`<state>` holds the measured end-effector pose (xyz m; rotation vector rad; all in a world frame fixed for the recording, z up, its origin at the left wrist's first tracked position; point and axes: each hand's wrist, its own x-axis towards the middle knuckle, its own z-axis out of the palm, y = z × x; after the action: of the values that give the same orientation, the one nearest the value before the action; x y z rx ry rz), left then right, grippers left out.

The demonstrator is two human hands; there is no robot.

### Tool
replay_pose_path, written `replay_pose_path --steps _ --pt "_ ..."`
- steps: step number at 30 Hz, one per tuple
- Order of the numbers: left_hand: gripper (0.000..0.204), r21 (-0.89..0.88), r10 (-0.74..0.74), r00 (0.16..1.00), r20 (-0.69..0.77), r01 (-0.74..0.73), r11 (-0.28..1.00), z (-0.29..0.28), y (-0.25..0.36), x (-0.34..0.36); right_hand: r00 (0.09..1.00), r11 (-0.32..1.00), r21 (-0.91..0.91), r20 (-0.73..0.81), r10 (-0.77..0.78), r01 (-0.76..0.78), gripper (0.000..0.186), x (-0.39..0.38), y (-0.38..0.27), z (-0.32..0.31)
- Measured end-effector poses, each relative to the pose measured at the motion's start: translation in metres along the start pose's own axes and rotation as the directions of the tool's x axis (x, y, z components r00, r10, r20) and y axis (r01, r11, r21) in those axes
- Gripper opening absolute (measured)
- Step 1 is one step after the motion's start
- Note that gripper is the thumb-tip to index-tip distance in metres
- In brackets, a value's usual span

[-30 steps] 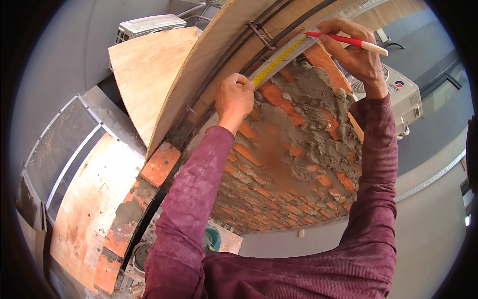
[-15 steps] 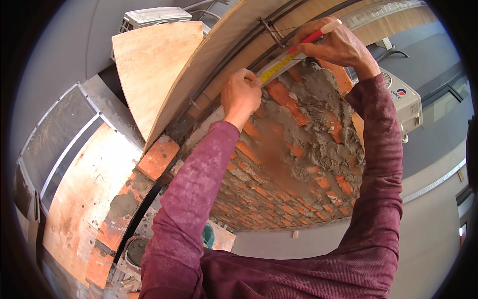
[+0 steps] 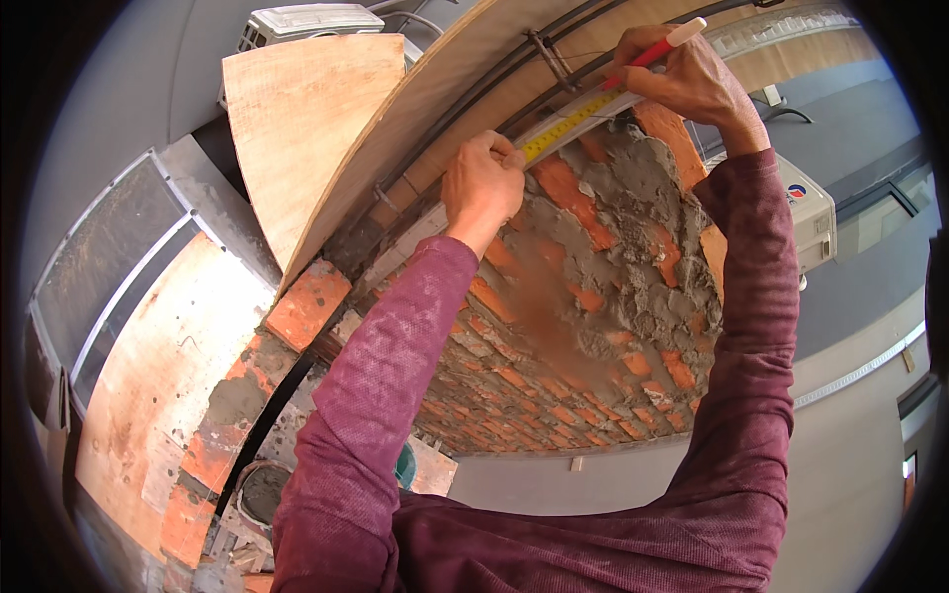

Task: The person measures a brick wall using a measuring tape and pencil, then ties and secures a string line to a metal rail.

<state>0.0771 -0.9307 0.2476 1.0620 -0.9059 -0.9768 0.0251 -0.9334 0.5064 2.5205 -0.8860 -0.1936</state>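
A yellow tape measure blade stretches between my hands, along a pale strip at the upper edge of the brick wall. My left hand pinches the lower-left end of the blade. My right hand is closed around a red pen with a white end, its red tip by the upper-right part of the tape. Whether the tape's case sits in that hand is hidden by the fingers. Grey mortar covers part of the orange bricks just below the tape.
Beside the wall a curved plywood sheet rises, with thin rebar behind the tape. Another plywood piece leans at the left. A mortar bucket stands lower left. Air-conditioner units hang on the grey wall.
My right hand has moved a little up and right with the pen, and more yellow blade shows between my hands. The left hand stays at nearly the same place.
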Motion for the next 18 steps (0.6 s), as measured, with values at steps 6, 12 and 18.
replay_pose_path --steps 6,12,18 --pt "0.014 0.006 0.019 1.000 -0.009 -0.019 1.000 0.000 -0.001 0.000 1.000 1.000 -0.014 -0.005 0.021 -0.021 0.021 0.002 -0.001 0.005" --pt "0.014 0.006 0.015 1.000 0.000 -0.015 1.000 -0.001 0.000 -0.001 1.000 0.999 0.034 0.025 0.003 -0.003 0.021 0.001 -0.002 0.011" --pt "0.014 -0.004 0.013 1.000 -0.007 -0.013 1.000 0.000 -0.001 0.000 1.000 1.000 0.000 -0.010 -0.001 0.001 0.021 0.000 -0.003 0.014"
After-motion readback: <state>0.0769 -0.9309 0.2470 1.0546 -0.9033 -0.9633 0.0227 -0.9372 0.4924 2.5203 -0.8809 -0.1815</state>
